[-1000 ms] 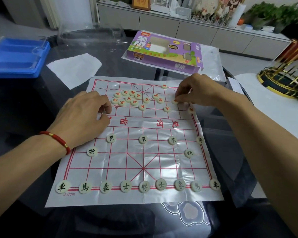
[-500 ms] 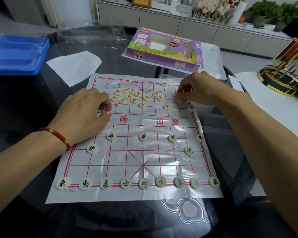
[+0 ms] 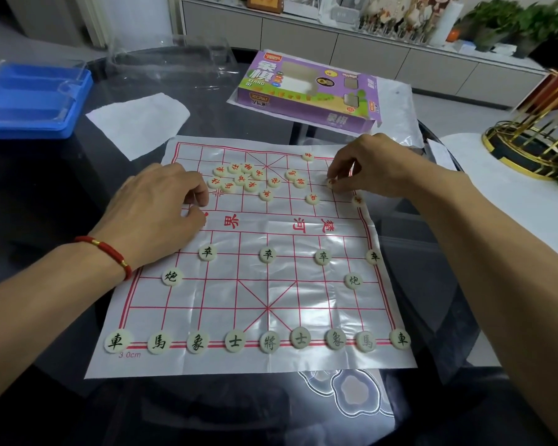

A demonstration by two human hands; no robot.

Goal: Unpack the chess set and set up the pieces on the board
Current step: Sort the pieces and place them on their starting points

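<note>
The chess set is mostly out on the table: the board (image 3: 268,284), a thin shiny plastic sheet with a red grid, lies flat, and the black-lettered side nearest the camera looks done. The back row (image 3: 268,342) reads 車 馬 象 士 將 士 象 馬 車, with two 炮 and four visible 卒 ahead of it. The red pieces (image 3: 239,178) are mostly heaped loose in the far half.

The right hand (image 3: 380,170) pinches one red piece (image 3: 331,182) between thumb and fingertips, low over the far right of the grid. The left hand (image 3: 161,204) rests curled at the board's left edge; it could be holding something small, but I honestly can't tell.

What could go wrong, I reckon:
- the sheet is light and creased, so a dragging wrist or sleeve could shift it and slide the finished row off its points
- reaching into the heap may knock neighbours around or flip them
- red characters are tiny from here, so easy to misplace one

Readable stuff: 河, 界 and 楚 in red across the middle, "3.0cm" at the near left corner, and the purple box (image 3: 306,88) beyond the board says 象棋 and "XIANG QI".
</note>
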